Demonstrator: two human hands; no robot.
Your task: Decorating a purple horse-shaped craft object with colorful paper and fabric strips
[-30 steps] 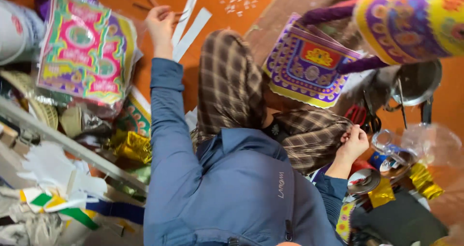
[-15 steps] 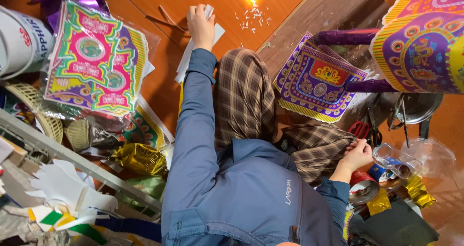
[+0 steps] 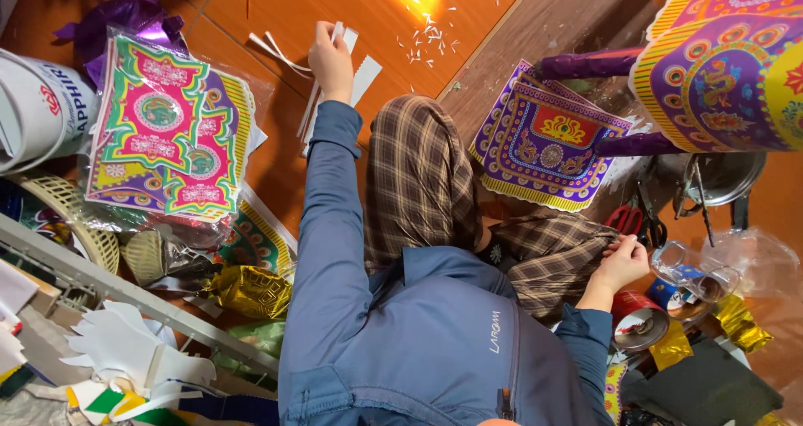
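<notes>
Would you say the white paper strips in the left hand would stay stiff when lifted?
Probably not: the white paper strips look thin and long, so they would likely droop beyond the left hand. They seem very light, and apt to slide on the smooth orange floor.

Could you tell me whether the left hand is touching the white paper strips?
Touching: the head view shows the left hand closed around the white paper strips.

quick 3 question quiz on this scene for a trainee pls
1. True or false: the left hand grips white paper strips.
2. Which lies nearest the right hand: A purple foil wrap, B red-handled scissors, C white plastic bucket?
3. Fill in: the tiled floor under the strips is coloured ___.
Key: 1 true; 2 B; 3 orange.
</notes>
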